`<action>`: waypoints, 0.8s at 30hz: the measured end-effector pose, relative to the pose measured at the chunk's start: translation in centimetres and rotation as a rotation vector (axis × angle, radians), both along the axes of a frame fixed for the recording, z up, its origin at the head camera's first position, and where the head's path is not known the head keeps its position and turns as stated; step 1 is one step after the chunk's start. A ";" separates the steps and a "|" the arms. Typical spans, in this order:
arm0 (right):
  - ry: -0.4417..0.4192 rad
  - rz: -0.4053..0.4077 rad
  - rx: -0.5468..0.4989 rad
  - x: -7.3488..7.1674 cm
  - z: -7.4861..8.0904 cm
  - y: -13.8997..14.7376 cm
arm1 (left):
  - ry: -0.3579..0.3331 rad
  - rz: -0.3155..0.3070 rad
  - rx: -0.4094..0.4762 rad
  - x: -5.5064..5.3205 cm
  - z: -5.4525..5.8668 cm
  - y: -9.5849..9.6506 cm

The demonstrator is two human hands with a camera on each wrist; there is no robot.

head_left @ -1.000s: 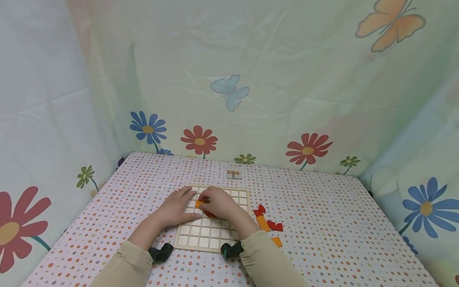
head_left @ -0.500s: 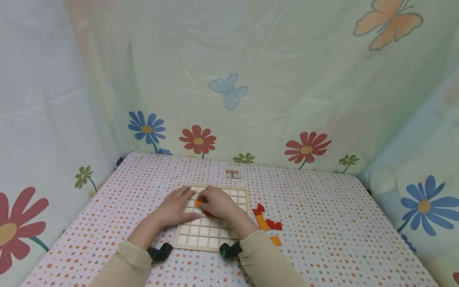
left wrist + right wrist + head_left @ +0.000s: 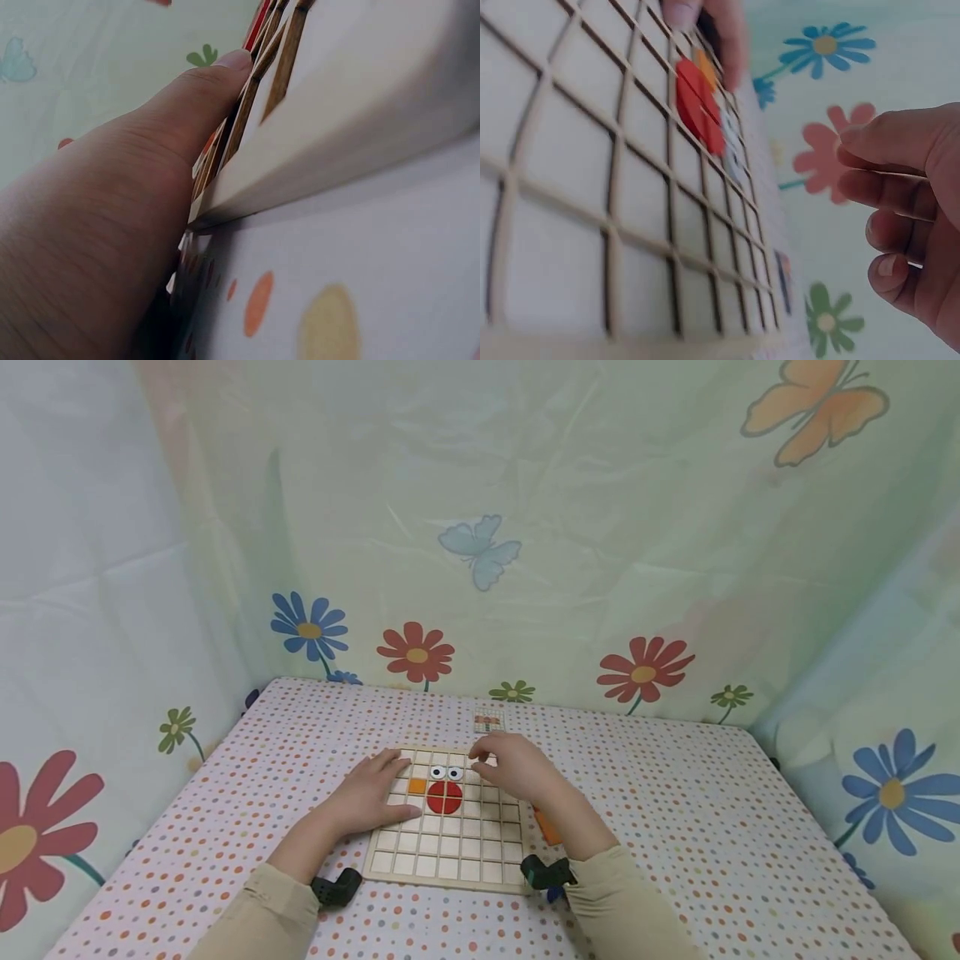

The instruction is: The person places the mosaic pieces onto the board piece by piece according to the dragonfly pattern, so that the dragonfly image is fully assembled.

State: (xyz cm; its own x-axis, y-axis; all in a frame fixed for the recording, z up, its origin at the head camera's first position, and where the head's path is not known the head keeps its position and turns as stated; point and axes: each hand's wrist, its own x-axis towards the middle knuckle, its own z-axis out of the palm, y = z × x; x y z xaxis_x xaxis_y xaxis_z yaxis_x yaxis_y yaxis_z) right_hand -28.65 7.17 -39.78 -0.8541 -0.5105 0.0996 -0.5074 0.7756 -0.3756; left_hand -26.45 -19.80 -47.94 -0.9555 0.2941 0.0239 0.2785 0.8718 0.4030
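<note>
A wooden grid board (image 3: pixel 450 867) lies on the table. Set in its cells are a red circle made of pieces (image 3: pixel 445 797), a pair of white eye pieces (image 3: pixel 446 772) above it and an orange square (image 3: pixel 417 786) to its left. My left hand (image 3: pixel 371 793) rests on the board's left side with fingers spread; its thumb (image 3: pixel 217 82) lies over the edge in the left wrist view. Over the board's upper right is my right hand (image 3: pixel 517 767), fingers loosely bent. The right wrist view shows nothing held in that right hand (image 3: pixel 922 202).
A small patterned card (image 3: pixel 489 720) lies beyond the board. Right of the board, an orange piece (image 3: pixel 547 828) shows partly behind my right forearm, which hides the other loose pieces. A dotted cloth covers the table, and printed curtains (image 3: pixel 585 585) stand around it.
My right hand has let go of the orange square and moved right. The square stays in its cell, and the red circle and eye pieces are uncovered. My left hand has not moved.
</note>
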 end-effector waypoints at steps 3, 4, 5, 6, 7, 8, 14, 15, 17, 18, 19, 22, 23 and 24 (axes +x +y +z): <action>-0.041 -0.047 -0.004 -0.3 0.5 2.5 | -0.004 0.005 0.006 0.0 0.0 0.0; -0.058 -0.059 -0.005 -0.3 0.5 3.4 | -0.004 0.007 0.004 0.1 0.0 0.0; -0.076 -0.072 -0.008 -0.4 0.5 4.2 | -0.004 0.009 0.007 0.1 0.0 0.1; -0.096 -0.082 -0.013 -0.4 0.4 5.0 | -0.004 0.011 0.006 0.1 0.0 0.1; -0.115 -0.084 -0.021 -0.4 0.3 5.8 | -0.005 0.012 0.006 0.1 0.0 0.1; -0.130 -0.090 -0.028 -0.4 0.1 6.6 | -0.004 0.012 0.007 0.1 0.0 0.1; -0.244 -0.106 -0.008 -0.3 -1.4 10.0 | 0.009 -0.003 0.000 0.1 0.0 0.1; -0.268 -0.106 0.001 -0.3 -1.6 10.3 | 0.010 -0.006 -0.001 0.1 0.1 0.1; -0.315 -0.099 0.004 -0.3 -1.8 10.8 | 0.012 -0.008 0.000 0.1 0.1 0.0; -0.334 -0.099 0.010 -0.3 -1.9 11.0 | 0.012 -0.008 0.001 0.1 0.1 0.0; -0.353 -0.100 0.014 -0.3 -2.0 11.1 | 0.011 -0.008 0.002 0.1 0.1 0.0; -0.388 -0.096 0.029 -0.3 -2.4 11.4 | 0.011 -0.010 0.004 0.1 0.1 0.0; -0.395 -0.096 0.034 -0.3 -2.6 11.4 | 0.010 -0.011 0.004 0.1 0.1 0.0; -0.402 -0.099 0.036 -0.3 -2.7 11.5 | 0.009 -0.011 0.004 0.1 0.1 0.0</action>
State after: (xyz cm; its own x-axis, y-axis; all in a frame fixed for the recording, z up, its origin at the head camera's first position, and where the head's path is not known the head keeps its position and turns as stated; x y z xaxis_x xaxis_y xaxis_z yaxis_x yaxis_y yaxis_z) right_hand -28.92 18.63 -42.48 -0.8663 -0.4212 -0.2686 -0.2483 0.8296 -0.5001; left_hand -26.35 -19.76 -47.88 -0.9519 0.3046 0.0337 0.2917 0.8668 0.4044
